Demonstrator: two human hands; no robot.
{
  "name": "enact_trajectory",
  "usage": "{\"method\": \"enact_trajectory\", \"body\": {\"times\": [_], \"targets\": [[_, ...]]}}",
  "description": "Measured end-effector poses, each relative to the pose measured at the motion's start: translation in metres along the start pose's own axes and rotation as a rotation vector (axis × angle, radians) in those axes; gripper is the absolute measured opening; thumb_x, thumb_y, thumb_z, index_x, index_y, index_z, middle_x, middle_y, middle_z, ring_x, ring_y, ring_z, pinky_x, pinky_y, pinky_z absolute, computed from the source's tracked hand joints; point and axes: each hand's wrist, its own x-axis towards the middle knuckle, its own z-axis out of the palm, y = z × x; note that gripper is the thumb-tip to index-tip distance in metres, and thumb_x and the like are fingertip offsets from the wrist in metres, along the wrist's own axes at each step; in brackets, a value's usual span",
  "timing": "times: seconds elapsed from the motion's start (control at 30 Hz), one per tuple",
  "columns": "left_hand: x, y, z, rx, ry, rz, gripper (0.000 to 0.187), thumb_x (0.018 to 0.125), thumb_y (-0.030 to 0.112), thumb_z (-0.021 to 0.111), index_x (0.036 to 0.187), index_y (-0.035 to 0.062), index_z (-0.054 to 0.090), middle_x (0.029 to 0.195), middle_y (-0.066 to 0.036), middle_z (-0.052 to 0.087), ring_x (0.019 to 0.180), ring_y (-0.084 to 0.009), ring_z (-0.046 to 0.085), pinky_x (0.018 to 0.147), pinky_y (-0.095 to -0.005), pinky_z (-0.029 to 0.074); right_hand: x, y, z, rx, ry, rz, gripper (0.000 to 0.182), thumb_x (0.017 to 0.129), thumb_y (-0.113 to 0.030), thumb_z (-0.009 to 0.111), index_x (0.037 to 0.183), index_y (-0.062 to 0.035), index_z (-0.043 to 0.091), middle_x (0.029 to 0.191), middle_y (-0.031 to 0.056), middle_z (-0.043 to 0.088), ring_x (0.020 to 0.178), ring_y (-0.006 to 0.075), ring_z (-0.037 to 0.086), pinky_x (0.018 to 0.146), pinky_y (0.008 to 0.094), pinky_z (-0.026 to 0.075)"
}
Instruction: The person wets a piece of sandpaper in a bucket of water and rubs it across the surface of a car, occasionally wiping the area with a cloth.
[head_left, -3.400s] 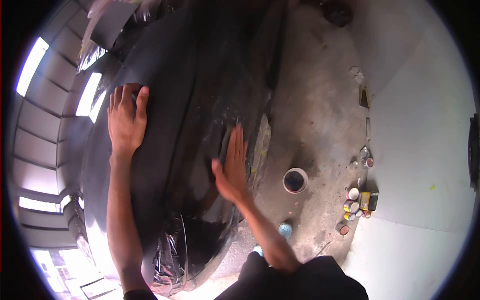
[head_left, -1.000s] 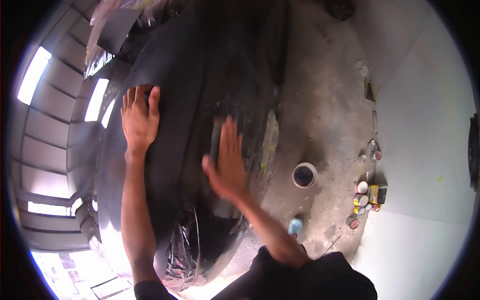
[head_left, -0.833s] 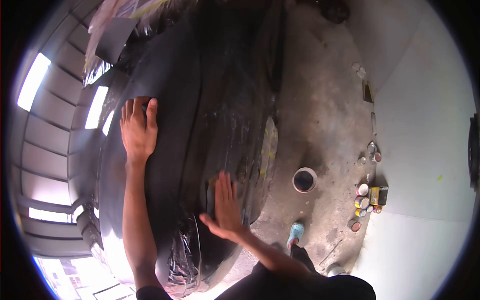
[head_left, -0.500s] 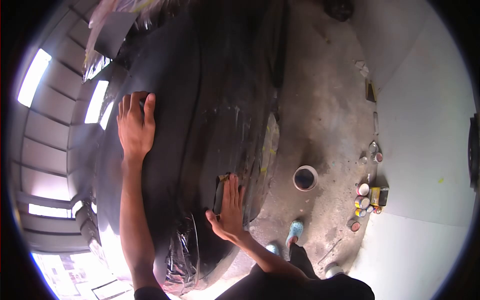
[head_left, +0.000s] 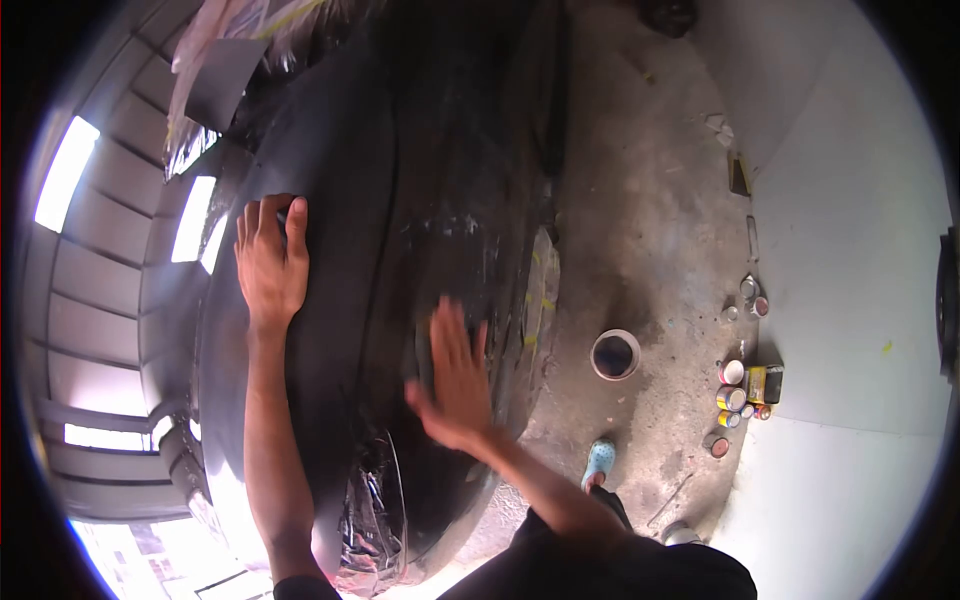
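A black car body (head_left: pixel 340 180) with a matt, partly smudged surface fills the middle of the view. My left hand (head_left: pixel 272 260) rests on its upper panel, fingers side by side and bent a little, thumb apart; no object shows in it. Lower on the side panel, my right hand (head_left: pixel 457 385) lies flat with fingers stretched, slightly smeared by motion. Beneath that hand is a dark sheet of sandpaper (head_left: pixel 424 350), mostly hidden by the palm; only its blurred left edge shows.
On the concrete floor (head_left: pixel 640 240) stands a white bucket (head_left: pixel 615 355) with dark contents. Several paint cans (head_left: pixel 731 398) and a yellow tin (head_left: pixel 766 384) line the pale wall (head_left: pixel 850 300). Crumpled plastic film (head_left: pixel 370 510) hangs at the car's near end, beside my legs.
My right hand has slid up along the panel with the sandpaper under it, covering more of the sheet. My left hand stays in place on the car. The view has shifted slightly.
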Motion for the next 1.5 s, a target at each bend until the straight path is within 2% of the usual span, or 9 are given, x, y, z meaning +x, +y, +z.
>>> {"method": "enact_trajectory", "body": {"times": [0.1, 0.33, 0.47, 0.7, 0.83, 1.07, 1.27, 1.43, 1.5], "targets": [[-0.001, 0.001, -0.003, 0.026, -0.056, -0.04, 0.047, 0.117, 0.05, 0.05, 0.122, 0.008, 0.071, 0.117, -0.014, 0.069, 0.114, -0.0379, 0.065, 0.097, -0.0519, 0.049, 0.068, 0.024, -0.008, 0.027, 0.024, 0.009, 0.1, 0.11, -0.053, 0.056, 0.174, 0.0073, 0.009, 0.184, 0.0298, 0.008, 0.171, 0.0478, 0.007, 0.135, 0.067, 0.006], [0.001, -0.002, 0.001, 0.026, -0.021, -0.019, 0.048, 0.116, 0.05, 0.05, 0.121, 0.0079, 0.071, 0.117, -0.015, 0.069, 0.113, -0.0386, 0.065, 0.097, -0.0525, 0.049, -0.044, -0.034, 0.012, 0.092, 0.011, 0.003, 0.109, 0.106, -0.054, 0.063, 0.171, 0.014, 0.008, 0.181, 0.036, 0.005, 0.169, 0.0532, 0.006, 0.137, 0.0626, 0.009], [0.003, 0.0, 0.001, 0.001, -0.006, 0.005, 0.047, 0.117, 0.049, 0.051, 0.12, 0.0078, 0.072, 0.114, -0.016, 0.069, 0.112, -0.0391, 0.065, 0.097, -0.0531, 0.049, 0.079, 0.018, -0.006, 0.019, 0.073, -0.026, 0.112, 0.107, -0.06, 0.06, 0.17, 0.0162, 0.007, 0.18, 0.0378, 0.003, 0.169, 0.0549, 0.005, 0.137, 0.0641, 0.011], [0.002, -0.002, 0.0, 0.016, -0.028, -0.004, 0.046, 0.117, 0.048, 0.05, 0.12, 0.008, 0.072, 0.113, -0.016, 0.069, 0.111, -0.0397, 0.065, 0.096, -0.0536, 0.049, -0.039, -0.044, 0.017, 0.092, -0.072, 0.012, 0.113, 0.105, -0.055, 0.066, 0.17, 0.0159, 0.008, 0.18, 0.0386, 0.002, 0.168, 0.0562, 0.003, 0.135, 0.0674, 0.01], [-0.001, -0.005, 0.003, 0.005, -0.014, 0.002, 0.044, 0.117, 0.047, 0.051, 0.12, 0.0079, 0.072, 0.113, -0.016, 0.069, 0.111, -0.0396, 0.065, 0.096, -0.0534, 0.049, 0.074, -0.007, -0.009, 0.023, 0.108, -0.027, 0.103, 0.106, -0.044, 0.067, 0.17, 0.0158, 0.013, 0.181, 0.0362, 0.008, 0.17, 0.0516, 0.007, 0.137, 0.0625, 0.011], [0.005, -0.004, 0.001, 0.006, 0.021, 0.021, 0.044, 0.117, 0.046, 0.052, 0.12, 0.0075, 0.072, 0.114, -0.016, 0.07, 0.112, -0.0399, 0.065, 0.096, -0.0535, 0.049, -0.064, -0.038, 0.023, 0.12, -0.098, -0.038, 0.104, 0.109, -0.055, 0.058, 0.171, 0.0143, 0.01, 0.182, 0.0333, 0.005, 0.17, 0.0504, 0.002, 0.137, 0.0644, 0.006], [-0.003, -0.005, 0.002, 0.003, -0.025, 0.005, 0.047, 0.117, 0.049, 0.051, 0.12, 0.007, 0.072, 0.116, -0.016, 0.07, 0.112, -0.0399, 0.065, 0.095, -0.0531, 0.049, 0.086, 0.013, -0.001, -0.001, 0.096, -0.038, 0.105, 0.108, -0.052, 0.061, 0.17, 0.016, 0.011, 0.181, 0.0361, 0.006, 0.17, 0.0525, 0.004, 0.136, 0.0649, 0.008], [0.001, -0.003, -0.001, -0.004, -0.035, -0.027, 0.047, 0.116, 0.049, 0.051, 0.122, 0.0079, 0.072, 0.115, -0.014, 0.069, 0.113, -0.0391, 0.065, 0.096, -0.0531, 0.049, -0.071, -0.053, 0.029, 0.144, -0.038, 0.013, 0.114, 0.103, -0.053, 0.067, 0.171, 0.0149, 0.004, 0.181, 0.0378, 0.001, 0.168, 0.0564, 0.004, 0.133, 0.0718, 0.008], [0.002, -0.001, -0.003, -0.008, -0.044, -0.035, 0.045, 0.116, 0.048, 0.053, 0.122, 0.0077, 0.071, 0.116, -0.014, 0.069, 0.113, -0.0391, 0.065, 0.096, -0.0531, 0.049, -0.043, -0.042, 0.022, 0.171, -0.015, -0.061, 0.11, 0.104, -0.053, 0.066, 0.171, 0.0118, 0.007, 0.181, 0.037, 0.005, 0.168, 0.0575, 0.004, 0.132, 0.0742, 0.004]]}}
